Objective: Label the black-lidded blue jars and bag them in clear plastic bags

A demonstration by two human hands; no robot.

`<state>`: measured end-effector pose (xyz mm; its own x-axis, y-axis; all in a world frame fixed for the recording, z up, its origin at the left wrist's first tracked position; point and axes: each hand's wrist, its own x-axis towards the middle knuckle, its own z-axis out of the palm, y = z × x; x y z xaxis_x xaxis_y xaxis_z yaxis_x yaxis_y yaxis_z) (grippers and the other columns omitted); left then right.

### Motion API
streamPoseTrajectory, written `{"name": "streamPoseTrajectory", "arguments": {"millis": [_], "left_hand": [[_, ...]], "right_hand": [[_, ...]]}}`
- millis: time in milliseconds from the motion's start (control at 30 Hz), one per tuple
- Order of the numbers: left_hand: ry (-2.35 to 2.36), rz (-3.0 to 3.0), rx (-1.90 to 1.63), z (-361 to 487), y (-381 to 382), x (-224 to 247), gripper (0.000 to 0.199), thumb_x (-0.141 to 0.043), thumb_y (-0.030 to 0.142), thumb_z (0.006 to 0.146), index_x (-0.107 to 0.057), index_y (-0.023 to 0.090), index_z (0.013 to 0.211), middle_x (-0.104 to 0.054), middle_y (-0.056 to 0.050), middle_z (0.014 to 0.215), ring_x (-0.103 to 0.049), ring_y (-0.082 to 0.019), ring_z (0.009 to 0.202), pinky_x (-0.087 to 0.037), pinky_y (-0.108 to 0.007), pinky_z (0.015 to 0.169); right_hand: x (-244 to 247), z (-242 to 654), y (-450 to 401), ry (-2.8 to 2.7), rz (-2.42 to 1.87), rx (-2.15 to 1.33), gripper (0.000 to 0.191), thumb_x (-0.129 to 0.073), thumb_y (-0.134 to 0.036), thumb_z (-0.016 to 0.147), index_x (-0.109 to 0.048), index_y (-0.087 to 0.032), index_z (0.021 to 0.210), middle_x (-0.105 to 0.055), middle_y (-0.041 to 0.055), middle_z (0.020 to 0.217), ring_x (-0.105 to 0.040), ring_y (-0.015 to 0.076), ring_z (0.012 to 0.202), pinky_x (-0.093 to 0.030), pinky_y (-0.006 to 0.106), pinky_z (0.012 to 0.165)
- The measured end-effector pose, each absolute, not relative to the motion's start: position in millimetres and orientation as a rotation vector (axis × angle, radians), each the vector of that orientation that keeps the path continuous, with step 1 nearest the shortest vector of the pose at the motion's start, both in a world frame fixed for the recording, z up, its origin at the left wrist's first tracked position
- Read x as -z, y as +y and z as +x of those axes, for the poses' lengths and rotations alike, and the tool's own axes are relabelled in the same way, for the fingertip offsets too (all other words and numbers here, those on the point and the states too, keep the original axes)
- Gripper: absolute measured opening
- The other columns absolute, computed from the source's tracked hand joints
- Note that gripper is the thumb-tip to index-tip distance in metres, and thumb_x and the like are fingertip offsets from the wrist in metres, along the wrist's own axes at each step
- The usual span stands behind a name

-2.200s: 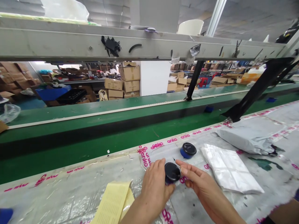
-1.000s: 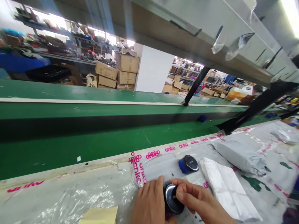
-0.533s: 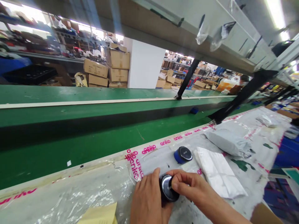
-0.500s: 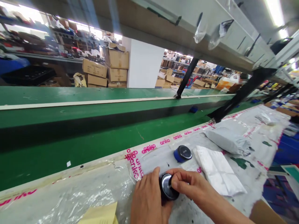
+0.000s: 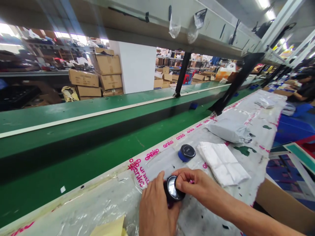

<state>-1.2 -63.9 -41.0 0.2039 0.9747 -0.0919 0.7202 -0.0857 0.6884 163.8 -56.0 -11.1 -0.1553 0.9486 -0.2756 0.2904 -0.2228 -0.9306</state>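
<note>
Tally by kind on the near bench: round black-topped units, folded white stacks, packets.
Round black-topped units: 2 (held unit, standing unit)
Folded white stacks: 1 (white stack)
Packets: 2 (gray packet, small pale packet)
Total: 5

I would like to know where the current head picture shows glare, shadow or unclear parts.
Head view: a bright reflection on the round black item in the left hand; glare on the crinkled plastic sheeting, lower left; a long dark band, probably shadow, along the green surface; pale streaks of light across the overhead shelf, upper left; cluttered shelving behind, left, looks smeared.
</note>
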Motion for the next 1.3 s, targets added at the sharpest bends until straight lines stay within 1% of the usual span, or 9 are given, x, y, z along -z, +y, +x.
{"name": "streamPoseTrajectory", "arguments": {"millis": [100,333,467,633,733,833,1000,1100,1300], "left_hand": [[1.588,1.843,-0.513,-1.0,-63.4,40.9,0.069,-0.070,0.016,0.076,-0.049,0.018,0.142,-0.065,-0.011,0.130,-0.058,-0.029,0.121,-0.041,-0.039,0.105],[1.598,1.839,-0.490,-0.9,-63.0,40.4,0.073,-0.073,0.014,0.073,-0.050,0.019,0.142,-0.065,-0.011,0.132,-0.058,-0.030,0.122,-0.040,-0.039,0.106],[1.587,1.843,-0.502,-1.8,-63.3,42.1,0.071,-0.072,0.017,0.075,-0.049,0.017,0.143,-0.065,-0.011,0.131,-0.058,-0.029,0.121,-0.041,-0.040,0.106],[1.571,1.871,-0.520,-2.4,-63.8,44.4,0.068,-0.068,0.019,0.078,-0.048,0.018,0.143,-0.064,-0.013,0.132,-0.058,-0.030,0.121,-0.042,-0.042,0.106],[1.573,1.872,-0.497,-2.3,-63.6,43.9,0.068,-0.068,0.018,0.077,-0.048,0.019,0.143,-0.064,-0.012,0.132,-0.058,-0.029,0.121,-0.042,-0.043,0.106],[1.577,1.874,-0.483,-2.2,-63.5,43.0,0.069,-0.068,0.019,0.078,-0.048,0.019,0.143,-0.063,-0.012,0.133,-0.058,-0.030,0.122,-0.042,-0.043,0.106],[1.587,1.866,-0.491,-1.8,-64.1,42.2,0.070,-0.070,0.017,0.076,-0.048,0.019,0.143,-0.064,-0.012,0.132,-0.058,-0.030,0.122,-0.041,-0.041,0.106],[1.592,1.862,-0.490,-1.5,-64.6,41.6,0.072,-0.072,0.016,0.075,-0.048,0.019,0.143,-0.063,-0.012,0.133,-0.057,-0.030,0.123,-0.041,-0.041,0.107],[1.589,1.857,-0.479,-1.8,-64.3,40.1,0.071,-0.071,0.016,0.077,-0.048,0.018,0.144,-0.063,-0.012,0.133,-0.058,-0.029,0.123,-0.041,-0.041,0.107]], "right_hand": [[13.4,162.4,-56.9,-1.425,-1.498,-1.382,0.020,-0.059,-0.026,0.081,-0.054,-0.019,0.064,-0.070,0.0032,0.093,-0.058,0.0181,0.082,-0.040,0.029,0.074],[15.3,158.0,-58.7,-1.409,-1.519,-1.341,0.020,-0.059,-0.027,0.082,-0.052,-0.020,0.064,-0.066,0.0017,0.084,-0.055,0.0171,0.077,-0.040,0.029,0.070],[17.6,157.0,-60.7,-1.420,-1.533,-1.306,0.019,-0.057,-0.024,0.082,-0.051,-0.020,0.064,-0.062,0.0000,0.077,-0.056,0.0172,0.078,-0.040,0.027,0.069],[16.6,156.3,-60.9,-1.431,-1.526,-1.289,0.018,-0.056,-0.023,0.081,-0.052,-0.021,0.064,-0.063,0.0001,0.078,-0.057,0.0178,0.080,-0.040,0.027,0.069],[13.5,155.7,-60.8,-1.447,-1.531,-1.293,0.019,-0.056,-0.024,0.082,-0.052,-0.021,0.064,-0.063,0.0008,0.079,-0.056,0.0181,0.079,-0.040,0.028,0.068],[12.3,155.9,-61.0,-1.449,-1.532,-1.291,0.020,-0.056,-0.026,0.082,-0.051,-0.021,0.063,-0.060,-0.0002,0.076,-0.053,0.0173,0.075,-0.039,0.027,0.067],[13.3,156.6,-59.6,-1.447,-1.517,-1.316,0.023,-0.057,-0.027,0.083,-0.049,-0.020,0.062,-0.059,-0.0004,0.078,-0.049,0.0154,0.072,-0.037,0.026,0.065],[13.9,156.8,-58.4,-1.445,-1.503,-1.333,0.023,-0.057,-0.028,0.084,-0.051,-0.020,0.063,-0.054,-0.0015,0.072,-0.046,0.0148,0.070,-0.035,0.026,0.064],[15.2,157.3,-59.2,-1.439,-1.538,-1.304,0.028,-0.057,-0.032,0.086,-0.055,-0.019,0.062,-0.063,0.0009,0.078,-0.052,0.0171,0.075,-0.039,0.027,0.067]]}}
